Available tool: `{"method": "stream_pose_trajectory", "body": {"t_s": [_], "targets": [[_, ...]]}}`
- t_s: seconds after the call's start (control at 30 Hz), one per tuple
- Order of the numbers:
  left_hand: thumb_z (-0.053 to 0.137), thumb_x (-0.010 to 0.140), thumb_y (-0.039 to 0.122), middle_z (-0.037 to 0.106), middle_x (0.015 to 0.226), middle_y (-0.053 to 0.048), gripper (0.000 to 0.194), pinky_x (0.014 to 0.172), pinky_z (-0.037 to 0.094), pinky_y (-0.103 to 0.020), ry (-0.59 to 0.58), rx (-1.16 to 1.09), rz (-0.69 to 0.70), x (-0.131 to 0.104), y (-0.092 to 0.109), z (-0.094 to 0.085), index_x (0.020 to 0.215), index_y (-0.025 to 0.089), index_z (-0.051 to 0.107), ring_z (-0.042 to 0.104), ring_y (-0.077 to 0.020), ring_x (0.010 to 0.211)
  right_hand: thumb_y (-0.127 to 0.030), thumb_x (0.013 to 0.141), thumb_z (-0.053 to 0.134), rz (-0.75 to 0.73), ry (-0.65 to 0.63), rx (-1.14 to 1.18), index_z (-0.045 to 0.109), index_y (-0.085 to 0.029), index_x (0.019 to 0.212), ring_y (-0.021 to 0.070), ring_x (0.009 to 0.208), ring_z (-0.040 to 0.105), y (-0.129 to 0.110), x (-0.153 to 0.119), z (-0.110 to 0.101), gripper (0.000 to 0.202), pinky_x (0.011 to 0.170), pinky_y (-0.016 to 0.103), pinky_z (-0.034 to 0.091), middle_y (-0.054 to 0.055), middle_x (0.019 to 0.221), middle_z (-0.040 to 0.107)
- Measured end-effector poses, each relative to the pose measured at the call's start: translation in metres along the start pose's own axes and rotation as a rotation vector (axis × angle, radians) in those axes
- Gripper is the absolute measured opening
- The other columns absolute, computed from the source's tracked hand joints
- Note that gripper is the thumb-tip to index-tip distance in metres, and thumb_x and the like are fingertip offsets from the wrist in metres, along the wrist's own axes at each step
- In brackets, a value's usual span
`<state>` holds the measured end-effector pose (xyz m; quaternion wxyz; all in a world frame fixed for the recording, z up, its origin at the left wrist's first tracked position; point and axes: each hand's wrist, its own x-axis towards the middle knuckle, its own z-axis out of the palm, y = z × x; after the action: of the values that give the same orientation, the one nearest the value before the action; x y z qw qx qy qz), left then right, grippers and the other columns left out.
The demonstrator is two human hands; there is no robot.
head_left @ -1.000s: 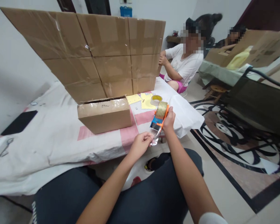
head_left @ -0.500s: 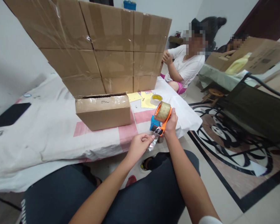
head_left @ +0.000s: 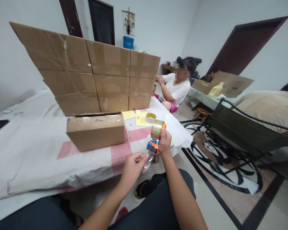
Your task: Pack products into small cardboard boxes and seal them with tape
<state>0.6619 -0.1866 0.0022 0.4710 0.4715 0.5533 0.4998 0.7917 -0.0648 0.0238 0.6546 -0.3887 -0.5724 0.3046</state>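
Note:
My right hand (head_left: 165,142) is wrapped round an orange and blue tape dispenser (head_left: 153,146), which carries a roll of clear brownish tape (head_left: 157,129). A loose strip of clear tape (head_left: 148,162) comes off the dispenser's lower end. My left hand (head_left: 135,166) pinches that strip between thumb and fingers, just left of the dispenser. To the left on the table stands a closed-sided cardboard box (head_left: 98,138) with shiny tape along its upper face and a dark gap at its far top edge. Behind the dispenser lies a spare tape roll (head_left: 150,118).
Stacked taped cartons (head_left: 110,73) form a wall behind the box. The table wears a white and pink cloth (head_left: 45,169). A person in a white shirt (head_left: 179,88) sits beyond the stack. A green folding chair (head_left: 249,127) and a wooden stool (head_left: 201,114) stand right.
The view has tilted up and shifted right. The dispenser has turned in my right hand, its roll now facing more to the left. My left hand still pinches the tape strip.

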Motion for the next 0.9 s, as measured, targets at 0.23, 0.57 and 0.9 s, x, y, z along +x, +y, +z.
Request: {"method": "stream_pose_trajectory", "body": {"t_s": [0.23, 0.57, 0.9], "targets": [[0.06, 0.079, 0.063, 0.058, 0.05, 0.0, 0.046, 0.049, 0.034, -0.026, -0.026, -0.009, -0.025, -0.005, 0.002, 0.005, 0.063, 0.02, 0.058, 0.053, -0.0145, 0.045, -0.046, 0.082, 0.067, 0.155, -0.008, 0.109, 0.065, -0.016, 0.079, 0.0138, 0.061, 0.053, -0.007, -0.002, 0.004, 0.03, 0.058, 0.025, 0.045, -0.002, 0.067, 0.062], [0.058, 0.082, 0.058, 0.061, 0.051, -0.001, 0.043, 0.052, 0.036, -0.027, -0.036, -0.001, -0.016, -0.003, -0.005, 0.005, 0.062, 0.021, 0.058, 0.053, -0.0151, 0.048, -0.036, 0.079, 0.061, 0.251, 0.008, 0.322, 0.067, -0.017, 0.091, 0.0176, 0.073, 0.065, -0.016, -0.003, 0.009, 0.023, 0.069, 0.027, 0.052, 0.0, 0.081, 0.072], [0.06, 0.083, 0.058, 0.054, 0.047, 0.001, 0.045, 0.051, 0.03, -0.026, 0.034, 0.032, 0.035, 0.007, -0.023, 0.009, 0.059, 0.02, 0.054, 0.049, -0.0144, 0.046, -0.036, 0.078, 0.061, 0.259, 0.04, 0.342, 0.065, -0.018, 0.089, 0.0177, 0.072, 0.067, -0.02, -0.008, 0.012, 0.021, 0.068, 0.027, 0.052, 0.0, 0.08, 0.072]]}}
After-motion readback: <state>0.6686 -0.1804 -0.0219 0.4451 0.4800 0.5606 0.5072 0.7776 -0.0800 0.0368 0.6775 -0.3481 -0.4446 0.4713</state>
